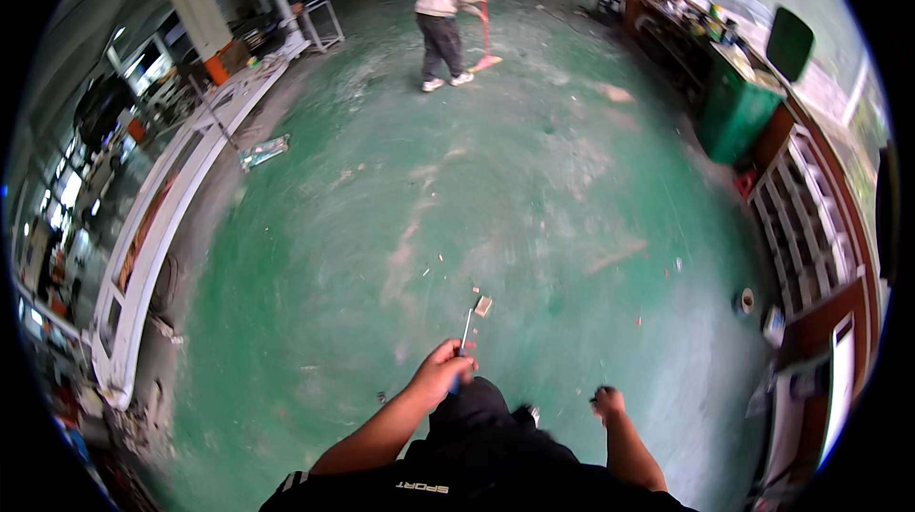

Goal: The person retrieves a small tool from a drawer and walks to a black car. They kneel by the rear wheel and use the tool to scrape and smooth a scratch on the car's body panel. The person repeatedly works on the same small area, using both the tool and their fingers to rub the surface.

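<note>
A screwdriver (466, 331) with a thin metal shaft and a dark blue handle points up and away from my left hand (441, 371). The fingers are wrapped round its handle. Out to the right, my right hand (610, 404) is closed on a small dark thing (600, 393), too blurred and covered to name. On the green floor (334, 255), just beyond the screwdriver's tip, lies a small tan block (483, 305).
Farther ahead a person (444, 21) pushes a pink broom (486, 59). A green wheeled bin (739, 107) and a slotted rack (805, 216) line the right wall, near a tape roll (744, 300). A long white metal frame (167, 235) runs along the left.
</note>
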Tool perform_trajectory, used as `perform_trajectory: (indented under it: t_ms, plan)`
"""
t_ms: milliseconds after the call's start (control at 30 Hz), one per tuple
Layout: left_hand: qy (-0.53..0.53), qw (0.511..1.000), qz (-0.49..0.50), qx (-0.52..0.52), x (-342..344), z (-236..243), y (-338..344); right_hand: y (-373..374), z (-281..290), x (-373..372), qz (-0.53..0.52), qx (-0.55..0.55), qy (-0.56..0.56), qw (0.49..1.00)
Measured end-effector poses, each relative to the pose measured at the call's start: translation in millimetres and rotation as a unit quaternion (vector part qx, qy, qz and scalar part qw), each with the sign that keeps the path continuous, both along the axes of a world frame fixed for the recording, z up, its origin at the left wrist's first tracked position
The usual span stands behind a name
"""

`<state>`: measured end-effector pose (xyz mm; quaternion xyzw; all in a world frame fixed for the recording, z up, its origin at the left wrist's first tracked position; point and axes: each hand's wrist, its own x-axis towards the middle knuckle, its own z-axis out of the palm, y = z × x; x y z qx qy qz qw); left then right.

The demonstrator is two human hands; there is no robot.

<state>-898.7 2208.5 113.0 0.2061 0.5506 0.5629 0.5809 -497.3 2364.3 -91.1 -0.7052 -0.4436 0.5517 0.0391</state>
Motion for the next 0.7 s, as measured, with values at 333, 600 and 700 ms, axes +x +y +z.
perform_trajectory:
  t_ms: [333, 600, 700]
  plan:
    - [0.104, 0.988, -0.074, -0.088, -100.2, -146.3, 281.3, 303.3, 136.5, -323.1, 0.337, -0.165, 0.282, 0.883]
    - [-0.034, 0.998, 0.015, -0.043, -275.5, -52.2, 499.7, 529.5, 115.0, -444.1, 0.139, -0.186, 0.206, 0.951]
    - [-0.027, 1.000, 0.000, -0.006, -344.3, -78.7, 556.9, 602.2, 88.8, -521.8, 0.357, -0.090, 0.317, 0.874]
